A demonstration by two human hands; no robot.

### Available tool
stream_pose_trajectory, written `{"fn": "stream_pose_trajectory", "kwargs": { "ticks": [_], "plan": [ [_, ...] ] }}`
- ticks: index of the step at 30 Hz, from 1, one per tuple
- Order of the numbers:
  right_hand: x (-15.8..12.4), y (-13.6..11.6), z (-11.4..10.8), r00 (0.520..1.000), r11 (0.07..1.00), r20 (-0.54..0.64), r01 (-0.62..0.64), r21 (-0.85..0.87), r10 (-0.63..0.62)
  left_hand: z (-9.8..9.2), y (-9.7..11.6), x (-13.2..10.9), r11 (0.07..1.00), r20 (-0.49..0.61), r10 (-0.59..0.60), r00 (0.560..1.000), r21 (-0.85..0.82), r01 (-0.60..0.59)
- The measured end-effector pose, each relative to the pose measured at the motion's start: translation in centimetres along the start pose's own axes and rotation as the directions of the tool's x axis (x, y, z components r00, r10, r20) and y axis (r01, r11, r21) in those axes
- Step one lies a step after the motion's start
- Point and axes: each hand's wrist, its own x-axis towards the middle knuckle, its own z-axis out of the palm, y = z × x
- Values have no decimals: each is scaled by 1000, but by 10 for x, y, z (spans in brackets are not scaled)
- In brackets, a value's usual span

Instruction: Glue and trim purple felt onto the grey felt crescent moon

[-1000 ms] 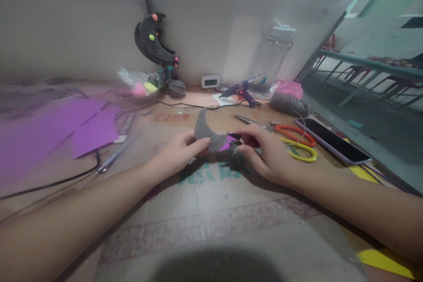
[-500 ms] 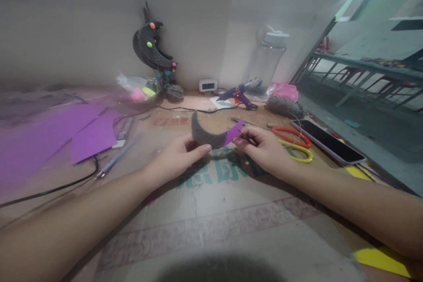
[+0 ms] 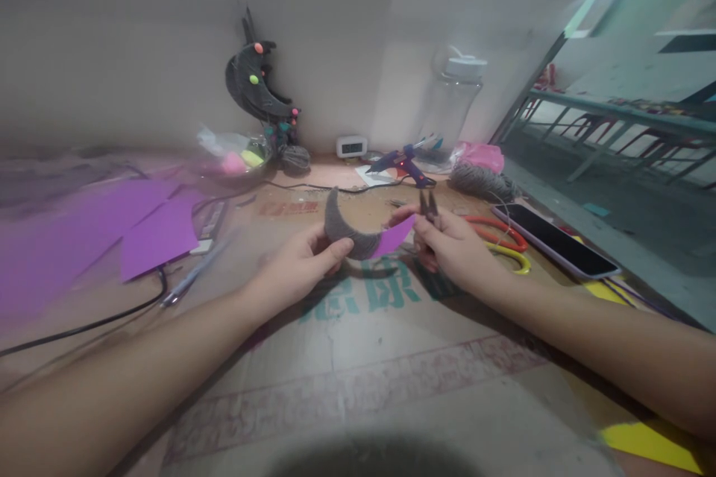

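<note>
My left hand [image 3: 313, 257] is closed on a paper crescent, with its thumb in front and its fingers behind. Grey yarn [image 3: 352, 232] wraps most of the crescent, leaving a bare purple end [image 3: 394, 237] on the right. At that end, the fingertips of my right hand [image 3: 447, 242] touch the purple paper. My right hand is also closed around a small dark tool [image 3: 428, 205] with two pointed tips facing up, like snips; its lower part is hidden in the fingers.
Purple sheets [image 3: 159, 231] and a pen [image 3: 187, 279] lie left. Behind are a decorated dark crescent [image 3: 254, 82], a clock [image 3: 352, 147], a glue gun [image 3: 403, 163] and a bottle [image 3: 456, 100]. Grey yarn [image 3: 481, 181], orange-and-yellow-handled scissors [image 3: 503, 229] and a phone [image 3: 553, 240] lie right.
The dark tool in my right hand has turned from pointing left at the purple end to pointing up. My right hand has shifted slightly; the crescent has tilted a little.
</note>
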Motion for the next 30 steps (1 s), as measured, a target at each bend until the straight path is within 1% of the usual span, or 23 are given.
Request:
{"fn": "stream_pose_trajectory", "kwargs": {
  "ticks": [2, 3, 4, 5, 7, 8, 9, 11, 13, 15, 17, 19, 20, 21, 22, 23, 24, 25, 26, 28, 29, 30],
  "plan": [
    [1, -1, 1, 982, 985, 119, -159, 71, 150, 0, -2, 0, 1000, 6, -1, 1000, -2, 1],
    [1, -3, 2, 971, 974, 148, -205, 93, 190, 1, -3, -1, 1000, 11, 0, 1000, -1, 0],
    [1, -5, 2, 970, 972, 139, -212, 103, 197, 1, -3, -1, 1000, 18, 0, 1000, -1, 0],
    [2, -7, 2, 980, 978, 97, -184, 102, 175, 1, -4, -1, 1000, 28, -1, 1000, 0, 1],
    [2, -12, 0, 998, 997, -26, -56, 53, 58, 2, -5, -2, 1000, 44, -7, 999, 6, 7],
    [2, -14, -1, 996, 1000, -83, 19, 12, -18, 2, -5, -2, 1000, 45, -11, 999, 15, 11],
    [2, -17, -3, 986, 995, -134, 92, -38, -96, 2, -5, -2, 1000, 42, -14, 999, 25, 13],
    [-2, -22, -4, 950, 962, -193, 213, -171, -245, 2, -5, -3, 999, 34, -19, 999, 35, 18],
    [-9, -25, -4, 901, 893, -193, 317, -321, -389, 2, -5, -4, 999, 32, -23, 999, 30, 22],
    [-17, -27, -3, 860, 802, -117, 402, -441, -496, 2, -4, -3, 999, 14, -16, 1000, 41, 16],
    [-25, -27, 0, 829, 708, 35, 498, -502, -558, 2, -3, -2, 998, -30, 2, 1000, 65, 0],
    [-30, -26, 1, 795, 633, 220, 588, -503, -565, 1, -2, 0, 997, -85, 27, 996, 71, -21],
    [-31, -25, 1, 777, 612, 299, 623, -486, -553, 1, -2, 1, 998, -107, 37, 994, 62, -30],
    [-31, -24, 1, 761, 602, 353, 647, -468, -544, 1, -2, 1, 998, -125, 46, 991, 52, -39],
    [-30, -23, 1, 751, 597, 373, 660, -456, -545, 1, -3, 2, 998, -143, 52, 988, 42, -47],
    [-28, -22, 0, 752, 601, 357, 658, -453, -554, 1, -4, 2, 998, -153, 57, 987, 31, -53],
    [-26, -21, -1, 762, 616, 304, 644, -454, -572, 1, -5, 3, 998, -157, 62, 986, 23, -59],
    [-22, -20, -3, 780, 646, 219, 613, -455, -586, 2, -6, 2, 998, -165, 64, 984, 14, -63],
    [-18, -19, -5, 803, 692, 119, 569, -444, -584, 2, -8, 2, 998, -146, 69, 987, 8, -69],
    [-10, -15, -8, 859, 808, -58, 454, -377, -509, 3, -10, 1, 997, -121, 82, 989, 9, -82],
    [-6, -12, -10, 888, 859, -109, 393, -328, -447, 3, -11, 1, 996, -106, 91, 990, 16, -89],
    [-3, -10, -11, 915, 898, -127, 337, -284, -383, 3, -12, 1, 995, -95, 98, 991, 27, -95]
  ]
}}
